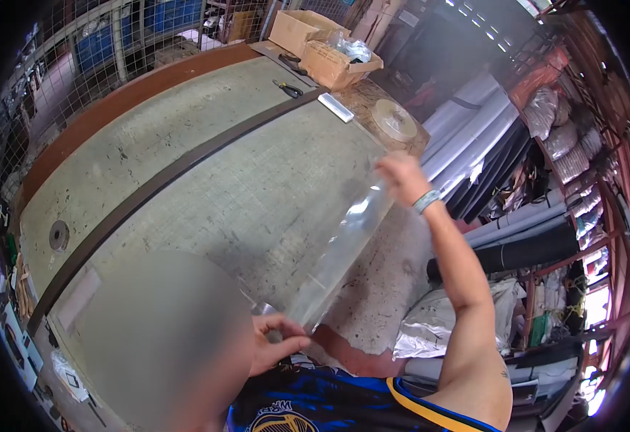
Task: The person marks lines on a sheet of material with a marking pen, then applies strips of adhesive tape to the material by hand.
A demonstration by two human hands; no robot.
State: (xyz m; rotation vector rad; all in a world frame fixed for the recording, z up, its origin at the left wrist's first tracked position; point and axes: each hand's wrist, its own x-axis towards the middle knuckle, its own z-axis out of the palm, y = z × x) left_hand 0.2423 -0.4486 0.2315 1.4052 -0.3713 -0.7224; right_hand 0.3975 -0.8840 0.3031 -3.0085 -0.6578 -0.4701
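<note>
A long strip of clear plastic film [346, 237] runs along the near right edge of the worktable [250, 194], glossy with reflections. My right hand [403, 178], with a band on its wrist, is closed on the far end of the film, slightly smeared by motion. At the film's near end, close to my body, my left hand [277, 344] has its thumb and forefinger brought together on the plastic. A blurred patch hides most of my left forearm and part of the tabletop.
A dark metal bar [178, 165] crosses the table lengthwise. Pliers [288, 89], a white block [336, 108], a round disc [394, 119] and cardboard boxes [336, 63] sit at the far end. A metal ring [59, 235] lies left. Rolls of material [466, 129] stand at right.
</note>
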